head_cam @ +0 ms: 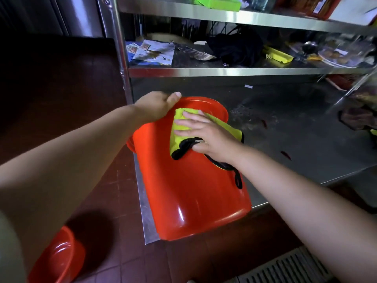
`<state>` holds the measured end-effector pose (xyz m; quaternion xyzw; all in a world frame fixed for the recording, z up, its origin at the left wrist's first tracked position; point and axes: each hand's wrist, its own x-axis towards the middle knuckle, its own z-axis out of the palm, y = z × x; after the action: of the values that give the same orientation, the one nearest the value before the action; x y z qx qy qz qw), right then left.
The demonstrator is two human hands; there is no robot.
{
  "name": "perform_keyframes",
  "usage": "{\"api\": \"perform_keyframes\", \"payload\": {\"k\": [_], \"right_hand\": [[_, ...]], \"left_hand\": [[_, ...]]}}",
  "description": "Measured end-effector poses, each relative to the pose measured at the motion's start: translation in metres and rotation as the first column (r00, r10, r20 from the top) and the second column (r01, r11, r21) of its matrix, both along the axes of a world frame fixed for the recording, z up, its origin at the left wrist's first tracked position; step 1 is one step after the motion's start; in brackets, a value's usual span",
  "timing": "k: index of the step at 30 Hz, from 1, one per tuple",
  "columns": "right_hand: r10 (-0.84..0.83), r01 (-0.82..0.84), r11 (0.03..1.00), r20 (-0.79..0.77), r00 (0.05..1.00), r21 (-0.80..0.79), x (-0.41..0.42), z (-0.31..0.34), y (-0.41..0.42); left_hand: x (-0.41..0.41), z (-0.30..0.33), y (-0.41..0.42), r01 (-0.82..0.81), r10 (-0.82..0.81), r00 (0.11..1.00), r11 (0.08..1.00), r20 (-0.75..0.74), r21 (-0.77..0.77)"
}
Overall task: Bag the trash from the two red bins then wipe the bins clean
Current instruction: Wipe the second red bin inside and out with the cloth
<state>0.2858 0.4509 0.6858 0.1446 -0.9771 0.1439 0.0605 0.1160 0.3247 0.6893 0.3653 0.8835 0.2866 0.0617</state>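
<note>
A red bin (189,190) lies on its side on the corner of a steel table (295,144), its bottom toward me and its mouth pointing away. My left hand (158,106) grips the bin's rim at the far left. My right hand (202,133) lies flat with straight fingers on a yellow cloth with black edging (183,124), pressing it against the bin's outer wall. A second red bin (59,260) stands on the floor at the lower left, partly hidden by my left arm.
Steel shelves (234,70) rise behind the table, holding papers (151,52), a black bag (236,48) and a yellow box (277,55). The dark red tile floor (114,201) runs along the left. A floor drain grate (285,266) sits at the lower right.
</note>
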Motion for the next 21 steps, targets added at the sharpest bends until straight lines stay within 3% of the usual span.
{"api": "perform_keyframes", "payload": {"k": [2,4,8,12,17,21], "right_hand": [[0.004,-0.005,1.000,-0.013,1.000,-0.013,-0.004,-0.004,-0.001],[-0.014,0.013,0.999,-0.035,0.999,-0.037,-0.001,-0.007,-0.001],[-0.039,0.037,0.999,-0.060,0.997,-0.037,0.021,-0.009,-0.010],[0.089,-0.083,0.993,-0.069,0.994,0.084,0.069,-0.020,-0.030],[0.242,-0.247,0.955,0.051,0.969,0.162,0.126,-0.026,-0.032],[0.323,-0.333,0.937,0.105,0.941,0.101,0.122,-0.030,-0.039]], "left_hand": [[-0.009,-0.005,-0.019,-0.035,0.014,0.981,0.994,0.195,0.101],[-0.017,-0.018,-0.040,-0.082,0.053,0.955,0.993,0.293,0.088],[-0.013,-0.046,-0.069,-0.161,0.142,0.960,0.985,0.242,0.060],[-0.012,-0.052,-0.077,-0.157,0.130,0.964,0.983,0.230,0.100],[-0.016,-0.046,-0.087,-0.139,0.126,0.979,0.988,0.159,0.072],[-0.032,-0.034,-0.100,-0.218,0.217,0.970,0.976,0.112,-0.006]]}}
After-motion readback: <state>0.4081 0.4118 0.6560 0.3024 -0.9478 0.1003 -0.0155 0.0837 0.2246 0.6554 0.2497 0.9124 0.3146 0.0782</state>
